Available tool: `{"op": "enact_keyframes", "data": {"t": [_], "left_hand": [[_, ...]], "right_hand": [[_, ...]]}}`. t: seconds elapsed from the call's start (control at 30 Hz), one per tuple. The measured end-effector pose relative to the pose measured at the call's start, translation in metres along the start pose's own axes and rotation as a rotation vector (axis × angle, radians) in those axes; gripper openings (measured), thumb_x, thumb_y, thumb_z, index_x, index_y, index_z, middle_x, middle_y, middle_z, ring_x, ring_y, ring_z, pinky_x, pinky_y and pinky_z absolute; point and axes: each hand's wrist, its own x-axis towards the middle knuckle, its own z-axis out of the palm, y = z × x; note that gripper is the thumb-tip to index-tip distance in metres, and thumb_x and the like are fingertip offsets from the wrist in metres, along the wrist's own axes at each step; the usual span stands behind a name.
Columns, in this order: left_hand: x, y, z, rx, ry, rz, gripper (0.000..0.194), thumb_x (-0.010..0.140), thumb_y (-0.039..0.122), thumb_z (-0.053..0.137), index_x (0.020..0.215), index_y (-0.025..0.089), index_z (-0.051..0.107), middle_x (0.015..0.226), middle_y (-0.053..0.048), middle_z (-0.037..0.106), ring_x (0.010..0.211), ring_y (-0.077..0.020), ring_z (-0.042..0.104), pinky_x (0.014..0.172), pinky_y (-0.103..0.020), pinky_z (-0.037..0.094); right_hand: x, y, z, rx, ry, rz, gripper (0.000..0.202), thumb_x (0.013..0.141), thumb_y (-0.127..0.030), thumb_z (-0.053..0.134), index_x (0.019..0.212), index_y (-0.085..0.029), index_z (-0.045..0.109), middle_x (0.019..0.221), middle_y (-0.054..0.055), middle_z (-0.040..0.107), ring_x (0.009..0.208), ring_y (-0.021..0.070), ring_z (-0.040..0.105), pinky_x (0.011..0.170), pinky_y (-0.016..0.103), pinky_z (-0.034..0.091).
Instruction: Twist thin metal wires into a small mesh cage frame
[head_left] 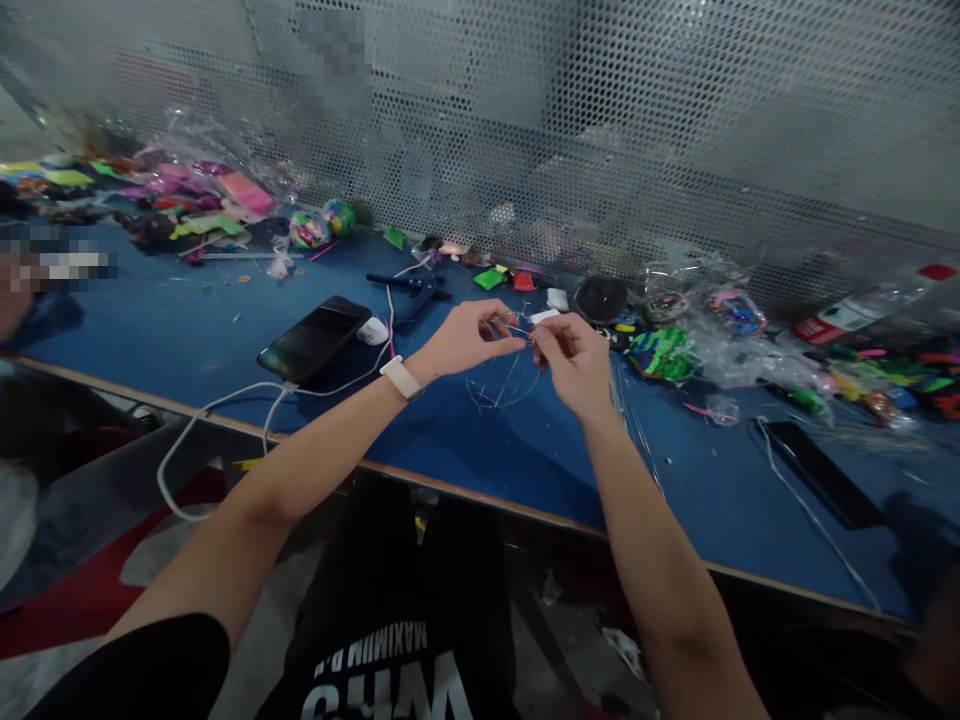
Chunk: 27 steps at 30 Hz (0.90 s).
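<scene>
Two bare forearms reach out from a seated person in black clothing, meeting above a long blue worktable (pixel 187 330) backed by a perforated metal screen (pixel 675 120). On the table lie two dark phones, one at left (pixel 313 340) with a white cable (pixel 217 420) trailing off the edge, and one at right (pixel 821 475). Heaps of clear plastic wrap and bright toy parts crowd the far edge on both sides, too many to count, with two multicoloured balls (pixel 322 224) side by side at the back, a green striped piece (pixel 660 352) and a black round object (pixel 600 297). The left hand (pixel 461 340), with a white wristband (pixel 401 378), and the right hand (pixel 574 365) are both closed in a fingertip pinch on a thin wire frame (pixel 504 385), held just above the table between them. The wire already curves into loops hanging below the fingers, which suggests the shaping is partly done; the pinched spot looks to be the part being worked. More loose thin wires (pixel 634 430) lie on the table beside the right wrist, apparently unused; their number cannot be made out.
</scene>
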Motion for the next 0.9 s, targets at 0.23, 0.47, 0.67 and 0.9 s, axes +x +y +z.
{"op": "enact_keyframes", "data": {"t": [0.23,0.47,0.67,0.9], "left_hand": [[0.000,0.004,0.005,-0.067,0.107,0.075,0.027,0.097,0.043,0.084,0.100,0.019,0.071,0.094,-0.005,0.076,0.065,-0.0114,0.066,0.065,-0.030,0.053],[-0.004,0.006,0.006,-0.057,0.113,0.085,0.034,0.099,0.051,0.083,0.101,0.019,0.070,0.092,-0.004,0.077,0.065,-0.0121,0.067,0.066,-0.030,0.055],[-0.008,0.007,0.009,-0.041,0.095,0.133,0.033,0.103,0.052,0.078,0.103,0.020,0.068,0.089,-0.003,0.073,0.065,-0.0122,0.068,0.063,-0.027,0.055],[-0.010,0.006,0.000,0.489,0.391,0.499,0.032,0.109,0.045,0.070,0.134,0.026,0.070,0.140,-0.015,0.068,0.127,-0.0280,0.069,0.104,-0.046,0.060]], "right_hand": [[-0.005,-0.010,0.009,0.054,0.029,0.029,0.040,0.085,-0.063,0.093,0.108,-0.033,0.081,0.093,0.000,0.075,0.069,0.0179,0.069,0.062,0.036,0.060],[-0.007,0.000,0.011,0.029,0.034,0.014,0.042,0.091,-0.067,0.086,0.094,-0.027,0.077,0.070,-0.001,0.071,0.056,0.0166,0.067,0.054,0.033,0.056],[-0.007,-0.001,0.009,-0.026,0.054,-0.021,0.039,0.094,-0.064,0.084,0.099,-0.026,0.078,0.066,-0.003,0.068,0.053,0.0158,0.064,0.052,0.033,0.053],[-0.011,-0.002,0.007,-0.179,0.153,-0.137,0.017,0.099,-0.041,0.079,0.095,-0.025,0.083,0.079,0.001,0.077,0.060,0.0165,0.068,0.059,0.035,0.057]]}}
